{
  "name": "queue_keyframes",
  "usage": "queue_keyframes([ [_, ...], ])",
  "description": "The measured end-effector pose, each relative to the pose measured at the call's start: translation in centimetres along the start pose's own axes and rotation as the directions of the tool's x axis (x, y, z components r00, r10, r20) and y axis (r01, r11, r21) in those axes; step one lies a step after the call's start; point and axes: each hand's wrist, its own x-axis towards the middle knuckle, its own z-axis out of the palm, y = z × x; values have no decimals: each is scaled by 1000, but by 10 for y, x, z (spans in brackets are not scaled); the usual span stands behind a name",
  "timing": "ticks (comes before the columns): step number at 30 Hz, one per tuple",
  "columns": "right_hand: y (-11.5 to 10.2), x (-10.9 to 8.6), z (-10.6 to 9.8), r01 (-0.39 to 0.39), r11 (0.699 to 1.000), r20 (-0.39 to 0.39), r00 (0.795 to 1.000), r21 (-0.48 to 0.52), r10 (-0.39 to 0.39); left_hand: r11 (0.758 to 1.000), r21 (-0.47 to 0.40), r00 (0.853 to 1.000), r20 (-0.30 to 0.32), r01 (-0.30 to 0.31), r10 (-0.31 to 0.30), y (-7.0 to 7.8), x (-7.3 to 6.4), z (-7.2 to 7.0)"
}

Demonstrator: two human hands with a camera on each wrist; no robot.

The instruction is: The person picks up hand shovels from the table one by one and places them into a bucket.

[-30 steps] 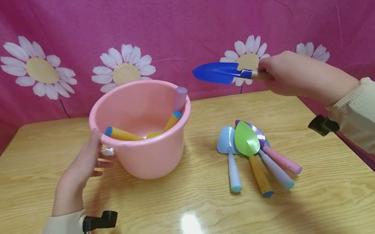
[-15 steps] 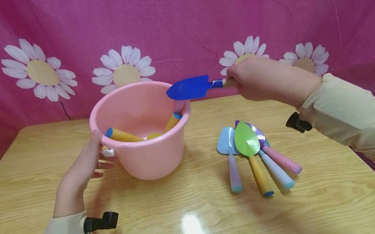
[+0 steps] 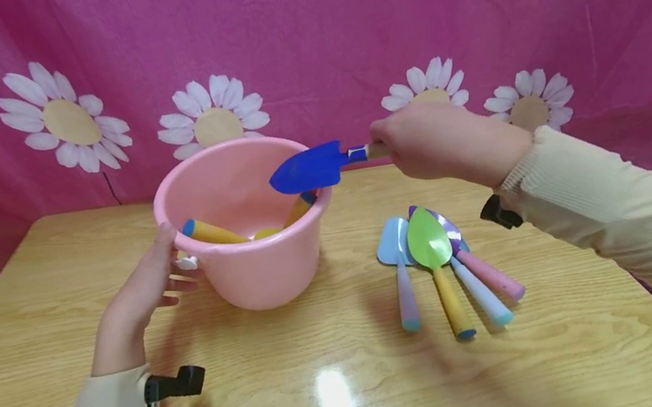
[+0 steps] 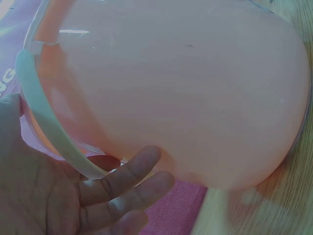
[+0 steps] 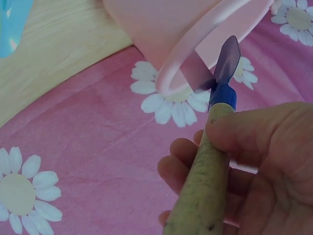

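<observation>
- The trowel (image 3: 310,168) is clasped by the right hand (image 3: 446,142), blade over the bucket (image 3: 266,272).
- The bucket's rim is held by the left hand (image 3: 140,283).
- Loading seems in hand; lowering, then release, is called for.

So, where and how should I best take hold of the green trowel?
Green trowel: grip the lower half of its yellow-orange handle, coming from above on the near side. This seems best, because the handle points toward the head camera with gaps on both sides, while the blade lies over other blades.
</observation>
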Motion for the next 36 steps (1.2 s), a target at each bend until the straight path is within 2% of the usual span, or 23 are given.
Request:
queue_keyframes([
  [11, -19, 10, 8, 43, 998, -6, 999, -39, -43, 1000, -5, 1000, 12, 20, -20, -2, -1, 1],
  [19, -42, 21, 1, 59, 998, -18, 998, -36, -59, 1000, -1, 1000, 3, 11, -11, -2, -1, 1],
  [23, -49, 24, 1, 81, 994, -54, 995, -79, -85, 1000, -2, 1000, 1, 9, -9, -3, -1, 2],
  [27, -50, 24, 3, 95, 990, -79, 991, -104, -104, 1000, -3, 1000, -1, 7, -7, -3, 0, 3],
  [30, -45, 22, 6, 95, 994, -77, 992, -60, -100, 1000, -4, 1000, -2, 4, -4, -3, 0, 3],
  [36, -32, 21, 23, 44, 999, 3, 999, -11, -44, 1000, -7, 1000, -7, -2, 1, -3, 0, 1],
])
